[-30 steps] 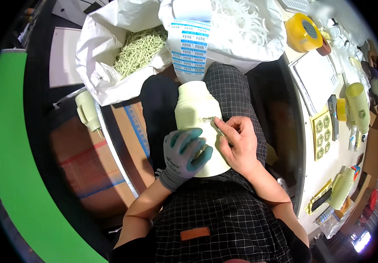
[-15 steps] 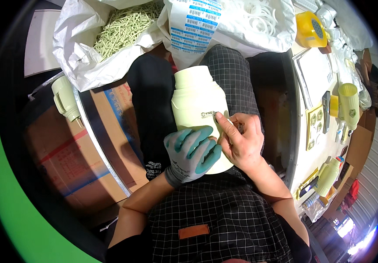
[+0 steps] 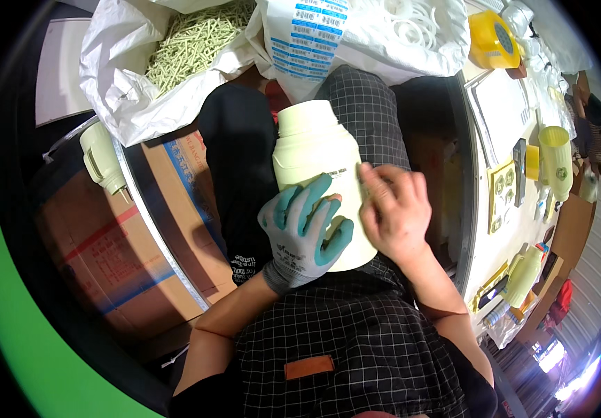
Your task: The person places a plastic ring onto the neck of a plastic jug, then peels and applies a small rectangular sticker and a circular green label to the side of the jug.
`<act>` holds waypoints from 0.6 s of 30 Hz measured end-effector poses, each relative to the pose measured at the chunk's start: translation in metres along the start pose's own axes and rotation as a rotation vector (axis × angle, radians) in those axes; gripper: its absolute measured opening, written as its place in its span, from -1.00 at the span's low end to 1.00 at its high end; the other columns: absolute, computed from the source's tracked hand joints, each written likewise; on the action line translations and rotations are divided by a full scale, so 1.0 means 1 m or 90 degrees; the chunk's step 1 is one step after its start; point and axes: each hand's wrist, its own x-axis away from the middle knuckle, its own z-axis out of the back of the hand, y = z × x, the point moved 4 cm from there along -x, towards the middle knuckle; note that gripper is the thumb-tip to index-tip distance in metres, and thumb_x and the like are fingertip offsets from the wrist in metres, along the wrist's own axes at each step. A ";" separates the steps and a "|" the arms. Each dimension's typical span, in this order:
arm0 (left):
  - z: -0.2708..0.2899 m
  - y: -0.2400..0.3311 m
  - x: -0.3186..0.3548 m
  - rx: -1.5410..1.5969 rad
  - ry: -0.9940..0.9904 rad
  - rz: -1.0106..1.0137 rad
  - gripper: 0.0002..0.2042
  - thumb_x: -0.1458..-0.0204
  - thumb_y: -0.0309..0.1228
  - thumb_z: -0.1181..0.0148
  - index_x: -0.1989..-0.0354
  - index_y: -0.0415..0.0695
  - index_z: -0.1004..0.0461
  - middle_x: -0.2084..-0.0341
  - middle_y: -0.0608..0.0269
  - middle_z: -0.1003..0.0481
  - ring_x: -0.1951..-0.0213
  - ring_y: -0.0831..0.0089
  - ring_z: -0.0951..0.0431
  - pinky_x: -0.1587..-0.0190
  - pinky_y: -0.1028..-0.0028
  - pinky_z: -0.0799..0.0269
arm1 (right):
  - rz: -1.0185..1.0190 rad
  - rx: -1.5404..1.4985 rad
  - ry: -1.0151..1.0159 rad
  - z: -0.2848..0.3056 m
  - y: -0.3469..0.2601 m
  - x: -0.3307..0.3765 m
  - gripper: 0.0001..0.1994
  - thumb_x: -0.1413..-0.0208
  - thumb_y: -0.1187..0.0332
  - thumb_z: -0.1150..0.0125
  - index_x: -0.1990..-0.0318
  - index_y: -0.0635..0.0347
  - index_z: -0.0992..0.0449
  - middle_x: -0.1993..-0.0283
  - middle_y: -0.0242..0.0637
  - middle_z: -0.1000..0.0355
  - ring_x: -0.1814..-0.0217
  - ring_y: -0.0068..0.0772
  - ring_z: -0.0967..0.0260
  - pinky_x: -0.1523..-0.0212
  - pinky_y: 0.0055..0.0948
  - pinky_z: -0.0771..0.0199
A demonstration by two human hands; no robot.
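Note:
A pale yellow-green vacuum flask body [image 3: 314,150] lies across my lap, its neck pointing away from me. My left hand [image 3: 300,233], in a grey and teal glove, presses on the flask's lower front and steadies it. The fingers of that glove are somewhat apart. At the flask's right side is my bare right hand [image 3: 399,214], slightly blurred, with its index finger beside the wall and its other fingers loosely bent. Nothing shows in it. A small dark printed mark [image 3: 337,173] sits on the flask above my gloved fingers.
Ahead, a white sack of thin pale green sticks [image 3: 199,45] stands beside a bag of white rings [image 3: 412,24]. A sheet of blue-and-white labels [image 3: 307,42] hangs between them. On the right-hand table are a yellow tape roll [image 3: 494,42], a sticker sheet [image 3: 501,195] and a pale flask [image 3: 523,275].
My right hand has drawn back to the right, away from the flask's front. The gloved fingers have spread and shifted up. The flask has turned a little, its printed mark now further right.

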 end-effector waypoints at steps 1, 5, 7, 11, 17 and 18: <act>0.000 -0.002 0.001 -0.012 -0.005 0.007 -0.59 0.01 -0.24 -0.44 -0.03 -0.03 -0.57 -0.24 0.16 -0.47 -0.13 0.19 -0.40 -0.21 0.11 -0.20 | -0.040 0.036 -0.003 0.003 0.008 0.000 -0.48 0.17 0.55 -0.36 -0.08 0.08 -0.71 0.06 -0.31 -0.55 0.21 -0.27 -0.43 0.22 -0.36 -0.56; -0.002 -0.009 0.011 -0.028 -0.011 0.027 -0.61 -0.02 -0.14 -0.42 -0.01 0.02 -0.61 -0.24 0.23 -0.48 -0.15 0.21 -0.39 -0.24 0.14 -0.19 | 0.022 -0.171 0.038 0.005 -0.010 -0.007 -0.42 0.17 0.55 -0.32 -0.16 0.18 -0.64 -0.01 -0.29 -0.64 0.19 -0.20 -0.49 0.16 -0.34 -0.59; 0.003 -0.011 0.008 -0.023 -0.003 0.015 -0.61 0.00 -0.18 -0.44 -0.01 0.01 -0.60 -0.22 0.21 -0.49 -0.15 0.20 -0.40 -0.24 0.14 -0.20 | 0.046 -0.240 -0.005 -0.006 -0.023 -0.014 -0.45 0.13 0.56 -0.32 -0.15 0.24 -0.62 0.00 -0.23 -0.65 0.21 -0.22 -0.51 0.17 -0.35 -0.59; 0.015 -0.016 -0.023 0.085 -0.012 -0.022 -0.57 0.01 -0.32 -0.45 -0.06 -0.11 -0.55 -0.14 0.12 -0.53 -0.09 0.11 -0.50 -0.19 0.16 -0.30 | -0.220 -0.315 0.041 -0.015 0.034 0.031 -0.53 0.05 0.57 -0.30 -0.11 0.25 -0.62 0.10 -0.20 -0.63 0.22 -0.18 -0.51 0.13 -0.24 -0.58; 0.004 -0.126 -0.134 0.317 -0.170 0.272 -0.59 -0.28 -0.42 -0.31 -0.26 -0.32 -0.49 0.08 0.28 -0.60 0.21 0.59 -0.53 0.06 0.52 -0.50 | -0.064 -0.407 0.074 -0.007 -0.014 0.014 -0.51 0.02 0.54 -0.32 -0.16 0.19 -0.56 0.09 -0.21 -0.57 0.17 -0.14 -0.48 0.11 -0.24 -0.54; -0.006 -0.135 -0.142 0.331 -0.241 0.308 -0.61 -0.26 -0.40 -0.33 -0.22 -0.30 -0.52 0.09 0.25 -0.62 0.18 0.56 -0.57 0.07 0.51 -0.51 | -0.102 -0.418 0.042 -0.006 -0.012 0.020 -0.51 0.01 0.51 -0.34 -0.16 0.16 -0.54 0.10 -0.22 -0.56 0.14 -0.14 -0.49 0.08 -0.25 -0.55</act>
